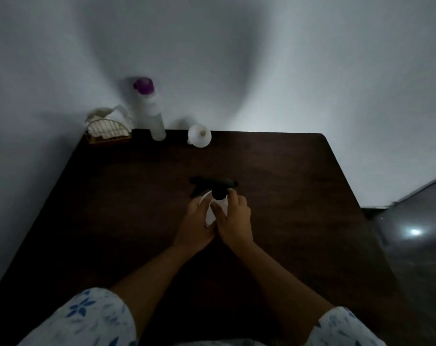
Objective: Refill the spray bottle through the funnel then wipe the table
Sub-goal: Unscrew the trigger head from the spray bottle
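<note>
Presently the spray bottle (223, 204) stands upright at the centre of the worktop (274, 183), enclosed by both hands. The left hand (197, 226) wraps the white body, evidently to brace it. The right hand (235, 221) grips it with fingers curled at the collar under the black trigger head (213, 183), probably to unscrew it. Against the far edge stand the white funnel (199, 136), resting wide mouth down, and a purple-capped refill bottle (153, 116), with a wire basket (107, 132) of cloths in the corner. Filling is judged not begun.

Hands (196, 224) (235, 221) cover most of the spray bottle (222, 203); the purple-capped bottle (149, 108) is blurred
</note>
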Demonstrator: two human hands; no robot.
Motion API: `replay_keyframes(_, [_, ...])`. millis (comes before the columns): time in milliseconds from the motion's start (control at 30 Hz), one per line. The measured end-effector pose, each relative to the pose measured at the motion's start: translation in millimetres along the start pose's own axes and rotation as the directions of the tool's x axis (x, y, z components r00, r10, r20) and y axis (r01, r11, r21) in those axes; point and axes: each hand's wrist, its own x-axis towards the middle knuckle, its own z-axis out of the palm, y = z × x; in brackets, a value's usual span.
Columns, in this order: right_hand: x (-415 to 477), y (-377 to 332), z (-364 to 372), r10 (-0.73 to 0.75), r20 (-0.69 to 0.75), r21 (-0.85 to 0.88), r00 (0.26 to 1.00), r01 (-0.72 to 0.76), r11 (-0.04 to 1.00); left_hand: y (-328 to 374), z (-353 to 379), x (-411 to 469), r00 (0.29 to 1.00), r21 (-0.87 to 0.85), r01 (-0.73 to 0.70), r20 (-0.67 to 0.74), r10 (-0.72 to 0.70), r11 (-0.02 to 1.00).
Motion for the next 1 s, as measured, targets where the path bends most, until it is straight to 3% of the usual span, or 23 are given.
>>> replay_keyframes(100, [-17, -5, 13, 0.024, -0.009, 0.005, 1.000, -0.024, 1.000, -9, -3, -13, 0.996, -0.008, 0.078, 0.041, -0.077, 0.997])
replay_keyframes(233, [-28, -7, 26, 0.036, 0.014, 0.024, 0.999, -0.037, 0.999, -11, 3, -26, 0.991, 0.011, 0.131, -0.009, -0.130, 0.991])
replay_keyframes(300, [-34, -5, 31, 0.044, 0.016, 0.037, 0.999, -0.045, 0.998, -11, 7, -33, 0.984, -0.064, 0.178, -0.023, -0.179, 0.982])
replay_keyframes(367, [-40, -5, 34, 0.045, -0.040, 0.073, 0.998, -0.042, 0.996, -18, 11, -33, 0.988, 0.018, 0.146, -0.055, -0.145, 0.989])
replay_keyframes(400, [-42, -5, 36, 0.044, -0.079, 0.094, 0.996, -0.036, 0.995, -25, 15, -33, 0.984, -0.017, 0.172, -0.043, -0.172, 0.985])
replay_keyframes(500, [-43, -10, 35, 0.029, -0.191, 0.153, 0.981, 0.000, 0.988, -42, 26, -27, 0.981, 0.117, 0.181, 0.045, -0.187, 0.977])
replay_keyframes(600, [-41, -10, 31, -0.020, -0.255, 0.139, 0.967, 0.057, 0.989, -20, 15, -29, 0.983, 0.074, 0.177, 0.042, -0.181, 0.981])
replay_keyframes(767, [-33, -5, 20, -0.114, -0.225, 0.072, 0.968, 0.133, 0.989, -11, 12, -26, 0.987, 0.048, 0.160, 0.017, -0.161, 0.986])
replay_keyframes(1000, [-26, -3, 16, -0.121, -0.166, 0.135, 0.979, 0.145, 0.980, -7, 13, -22, 0.982, 0.021, 0.187, 0.022, -0.187, 0.982])
